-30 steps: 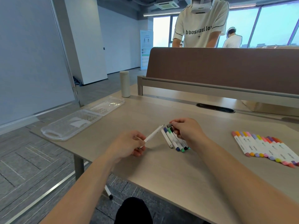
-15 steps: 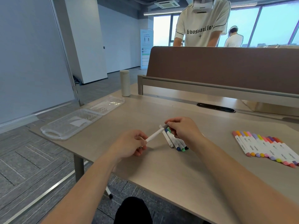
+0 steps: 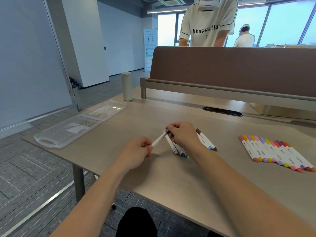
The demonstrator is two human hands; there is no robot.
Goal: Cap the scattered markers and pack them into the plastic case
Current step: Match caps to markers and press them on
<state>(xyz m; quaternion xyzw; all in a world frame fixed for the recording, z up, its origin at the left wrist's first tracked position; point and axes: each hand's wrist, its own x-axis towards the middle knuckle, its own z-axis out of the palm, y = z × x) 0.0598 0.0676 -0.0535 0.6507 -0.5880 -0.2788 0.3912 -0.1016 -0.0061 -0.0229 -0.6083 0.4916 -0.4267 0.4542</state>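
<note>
The left grip (image 3: 136, 151) pinches the lower end of a white marker (image 3: 159, 139), which slants up toward the right grip (image 3: 183, 135). That one is clamped on the grey cap (image 3: 167, 131) at the marker's top end. Under the right grip a few loose markers (image 3: 177, 148) lie on the counter (image 3: 171, 182), with another pair of markers (image 3: 206, 141) just to its right. The open plastic case (image 3: 68, 130) sits well left of the left grip. A row of capped markers (image 3: 277, 153) lies far right.

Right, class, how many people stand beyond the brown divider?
2. One person in a lettered T-shirt stands right behind the divider; a second person in white is farther back by the windows. The divider may hide others.
</note>
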